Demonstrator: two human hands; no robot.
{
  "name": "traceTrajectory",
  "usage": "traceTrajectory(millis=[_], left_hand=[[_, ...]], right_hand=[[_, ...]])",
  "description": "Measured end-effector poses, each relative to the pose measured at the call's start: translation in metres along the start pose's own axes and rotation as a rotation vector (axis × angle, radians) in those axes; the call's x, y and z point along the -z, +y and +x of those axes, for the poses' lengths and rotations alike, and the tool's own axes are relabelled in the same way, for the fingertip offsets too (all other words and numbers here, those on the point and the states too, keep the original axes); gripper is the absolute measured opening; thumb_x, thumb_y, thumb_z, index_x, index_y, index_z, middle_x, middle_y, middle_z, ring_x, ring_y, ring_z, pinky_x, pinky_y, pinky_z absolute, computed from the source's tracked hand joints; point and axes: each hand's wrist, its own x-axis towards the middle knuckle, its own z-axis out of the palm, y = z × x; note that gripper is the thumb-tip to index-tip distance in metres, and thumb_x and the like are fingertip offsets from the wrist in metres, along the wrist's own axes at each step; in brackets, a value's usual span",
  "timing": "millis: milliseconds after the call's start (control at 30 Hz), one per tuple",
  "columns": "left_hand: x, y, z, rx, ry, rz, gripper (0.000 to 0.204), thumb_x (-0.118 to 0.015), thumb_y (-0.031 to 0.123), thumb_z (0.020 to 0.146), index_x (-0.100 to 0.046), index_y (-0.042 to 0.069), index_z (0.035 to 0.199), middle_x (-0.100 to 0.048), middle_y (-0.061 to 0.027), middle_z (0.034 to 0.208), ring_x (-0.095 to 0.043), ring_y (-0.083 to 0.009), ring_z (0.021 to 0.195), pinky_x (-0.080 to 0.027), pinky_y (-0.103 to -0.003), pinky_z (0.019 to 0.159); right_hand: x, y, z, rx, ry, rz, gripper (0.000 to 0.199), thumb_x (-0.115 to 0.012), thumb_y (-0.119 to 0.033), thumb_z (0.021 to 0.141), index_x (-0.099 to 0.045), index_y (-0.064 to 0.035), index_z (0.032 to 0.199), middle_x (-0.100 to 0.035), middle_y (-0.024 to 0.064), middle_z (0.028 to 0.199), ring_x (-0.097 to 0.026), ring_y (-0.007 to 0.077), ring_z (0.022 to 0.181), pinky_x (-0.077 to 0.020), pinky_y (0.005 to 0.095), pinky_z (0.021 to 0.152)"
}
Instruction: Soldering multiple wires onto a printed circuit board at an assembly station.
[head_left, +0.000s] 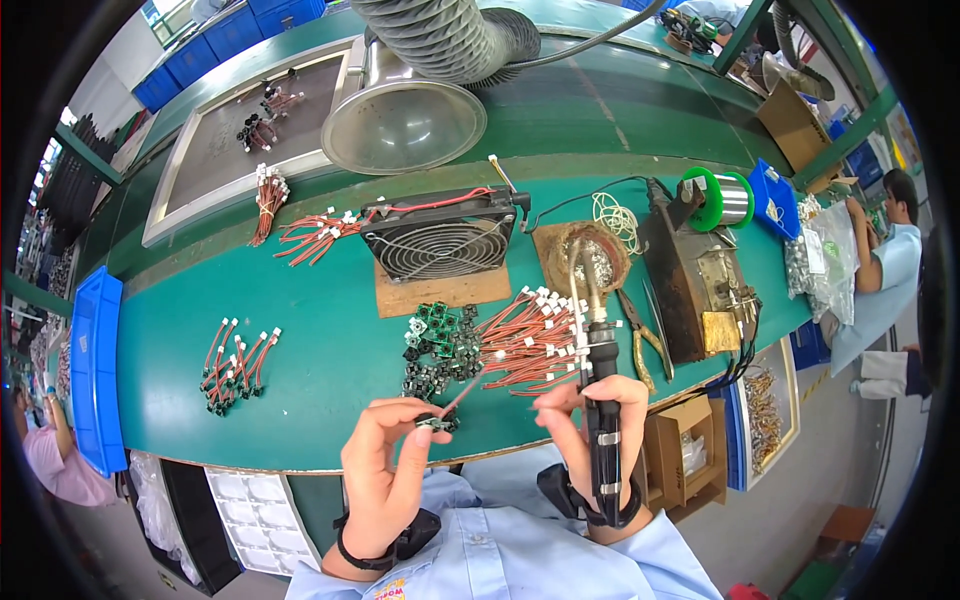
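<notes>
My left hand (383,465) pinches a small dark circuit board (437,424) between thumb and fingers. A thin reddish wire (462,393) slants up from the board, toward a white connector end. My right hand (571,432) is closed around a black soldering iron (603,375), which points away from me with its tip over the round solder-scrap dish (610,262). Just beyond my left hand lies a pile of green and black boards (438,345). Beside it, red wires with white connectors (530,335) are spread out. Finished-looking board-and-wire pieces (238,368) lie farther left.
A black fan (437,245) stands behind the piles, below a fume-hood funnel (405,125). At right are pliers (642,340), a soldering station (695,275) and a green solder spool (720,198). A blue tray (97,370) edges the left side. Another person (885,270) is at far right.
</notes>
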Motion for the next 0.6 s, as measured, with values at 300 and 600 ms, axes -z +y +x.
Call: traceTrajectory(millis=[300,600], left_hand=[[-0.009,0.009,0.003,0.189,-0.145,-0.319,0.019,-0.053,0.008,0.089,-0.048,-0.004,0.103,-0.056,-0.0139,0.098,-0.06,-0.0204,0.082,-0.053,-0.032,0.068],[-0.005,0.007,0.002,0.271,-0.134,-0.452,0.023,-0.057,0.014,0.087,-0.049,-0.002,0.102,-0.056,-0.0139,0.096,-0.058,-0.0192,0.081,-0.05,-0.031,0.067]], right_hand=[[-0.006,-0.016,-0.001,-0.143,-0.145,0.079,0.046,-0.065,0.009,0.076,-0.035,-0.0076,0.107,-0.059,0.0122,0.08,-0.058,0.0116,0.065,-0.0457,0.0214,0.056],[-0.012,-0.025,0.001,-0.163,-0.253,0.04,0.045,-0.063,0.008,0.078,-0.033,-0.0073,0.108,-0.059,0.0116,0.078,-0.056,0.0077,0.061,-0.0417,0.019,0.05]])
